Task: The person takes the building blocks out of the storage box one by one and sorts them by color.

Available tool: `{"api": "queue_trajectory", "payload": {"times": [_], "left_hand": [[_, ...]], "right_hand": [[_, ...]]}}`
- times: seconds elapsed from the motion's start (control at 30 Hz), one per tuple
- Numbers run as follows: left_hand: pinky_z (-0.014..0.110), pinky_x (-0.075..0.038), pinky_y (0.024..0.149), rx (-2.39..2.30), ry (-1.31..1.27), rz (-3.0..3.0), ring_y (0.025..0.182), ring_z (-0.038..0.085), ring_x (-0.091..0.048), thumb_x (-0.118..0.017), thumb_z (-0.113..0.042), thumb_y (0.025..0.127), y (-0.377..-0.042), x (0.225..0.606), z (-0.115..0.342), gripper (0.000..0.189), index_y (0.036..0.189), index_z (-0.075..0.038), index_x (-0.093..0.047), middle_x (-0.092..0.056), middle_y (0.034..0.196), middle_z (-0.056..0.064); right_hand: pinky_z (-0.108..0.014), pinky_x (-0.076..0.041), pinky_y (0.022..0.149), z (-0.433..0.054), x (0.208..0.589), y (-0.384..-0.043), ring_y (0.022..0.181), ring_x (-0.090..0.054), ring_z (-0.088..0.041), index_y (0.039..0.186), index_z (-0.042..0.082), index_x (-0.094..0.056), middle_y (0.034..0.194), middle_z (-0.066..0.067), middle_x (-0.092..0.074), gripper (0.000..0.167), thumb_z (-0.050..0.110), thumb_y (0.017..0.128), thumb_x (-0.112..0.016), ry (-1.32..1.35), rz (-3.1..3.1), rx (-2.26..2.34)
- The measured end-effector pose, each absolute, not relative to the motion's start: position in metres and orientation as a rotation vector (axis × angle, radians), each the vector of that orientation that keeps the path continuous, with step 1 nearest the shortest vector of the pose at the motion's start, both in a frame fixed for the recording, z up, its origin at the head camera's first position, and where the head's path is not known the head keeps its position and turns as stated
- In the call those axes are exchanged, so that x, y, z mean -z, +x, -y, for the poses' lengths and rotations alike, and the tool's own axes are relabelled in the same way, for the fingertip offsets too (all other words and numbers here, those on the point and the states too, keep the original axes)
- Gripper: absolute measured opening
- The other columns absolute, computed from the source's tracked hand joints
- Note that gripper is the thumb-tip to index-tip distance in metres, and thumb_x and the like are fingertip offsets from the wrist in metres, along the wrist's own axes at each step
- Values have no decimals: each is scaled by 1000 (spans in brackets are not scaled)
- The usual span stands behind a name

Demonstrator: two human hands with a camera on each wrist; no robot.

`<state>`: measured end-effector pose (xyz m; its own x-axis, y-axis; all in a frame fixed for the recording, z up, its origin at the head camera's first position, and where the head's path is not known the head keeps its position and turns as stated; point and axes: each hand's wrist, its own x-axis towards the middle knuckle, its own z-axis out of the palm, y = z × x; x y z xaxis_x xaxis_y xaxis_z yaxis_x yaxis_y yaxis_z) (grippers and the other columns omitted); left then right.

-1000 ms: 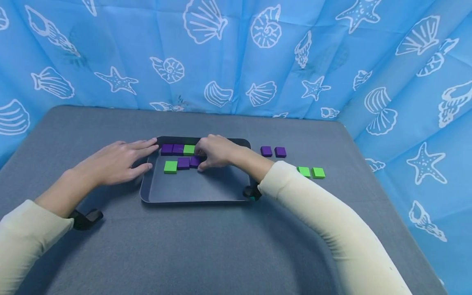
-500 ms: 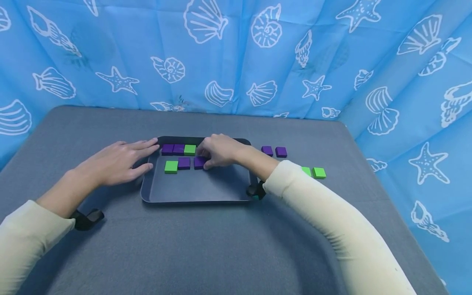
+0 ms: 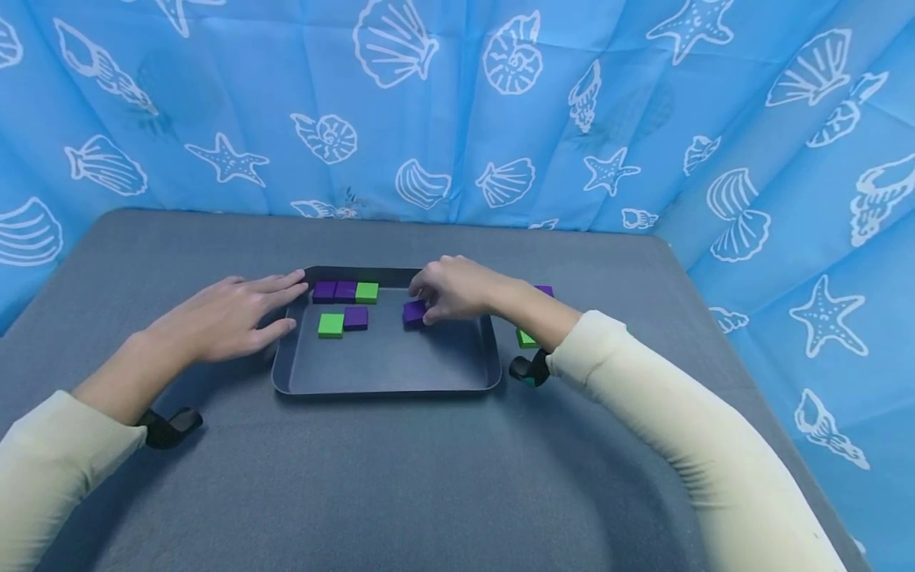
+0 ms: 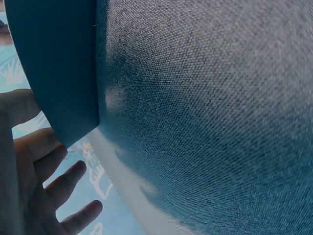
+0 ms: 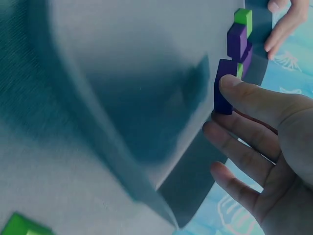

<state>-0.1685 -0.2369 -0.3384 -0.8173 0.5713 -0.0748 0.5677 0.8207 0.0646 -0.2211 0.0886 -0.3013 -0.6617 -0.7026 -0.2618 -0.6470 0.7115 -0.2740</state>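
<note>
My right hand (image 3: 457, 287) pinches a purple square block (image 3: 413, 314) between thumb and fingers, over the middle of a dark shallow tray (image 3: 386, 373). In the right wrist view that purple block (image 5: 224, 85) stands on edge under the thumb. At the tray's left wall rests my left hand (image 3: 225, 318), fingers straight, fingertips right at the rim; the left wrist view has those fingers (image 4: 68, 181) beside the tray's outer wall (image 4: 58, 63). Along the tray's back lie two purple blocks (image 3: 324, 292) and a green block (image 3: 367, 293). Before them sit another green block (image 3: 331, 325) and a purple one (image 3: 356, 318).
Right of the tray, a purple block (image 3: 545, 291) and a green block (image 3: 526, 340) lie on the grey table (image 3: 400, 485), partly hidden by my right arm. A blue curtain (image 3: 457, 119) with white shells hangs behind the table and along its right side.
My right hand has moved right with the pinched purple block, away from the purple block it sat beside. My left hand has stayed in place at the tray's left rim.
</note>
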Motion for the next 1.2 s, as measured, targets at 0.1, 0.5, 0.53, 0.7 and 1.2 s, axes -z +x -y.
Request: {"api": "queue_trajectory", "payload": {"times": [0.1,0.5,0.53,0.7,1.2], "left_hand": [[69,-34,104,-62,910,-2911,131,45,-49,-53,-35,101,-169,339,237,61,151,-2,-40,-35,156,22],[68,-36,103,-76,932,-2911,129,44,-51,-53,-35,102,-169,341,238,61,151,-2,-40,-35,156,22],[68,-36,103,-77,931,-2910,129,44,-51,-53,-35,102,-169,342,238,61,151,-2,-40,-35,156,22],[69,-35,103,-69,915,-2908,130,44,-50,-53,-36,102,-168,341,238,61,151,-2,-40,-35,156,21],[70,-34,104,-82,902,-2907,130,45,-50,-53,-36,102,-167,340,237,62,152,-3,-38,-34,157,22]], "right_hand": [[-33,-53,96,-99,296,-221,112,-66,-19,130,3,-64,121,-9,-70,46,17,88,-77,-1060,-2578,249],[-40,-51,99,-158,279,-221,109,-68,-21,129,2,-64,120,-10,-70,45,12,87,-77,-955,-2649,350],[-41,-50,100,-164,278,-221,109,-68,-22,128,2,-64,120,-11,-70,45,12,87,-77,-952,-2656,364],[-45,-50,99,-192,276,-223,109,-68,-26,128,-1,-64,121,-14,-69,46,11,86,-77,-943,-2700,412],[-53,-49,97,-271,289,-218,113,-64,-36,129,-6,-61,121,-21,-68,40,3,91,-69,-763,-2787,436]]}}
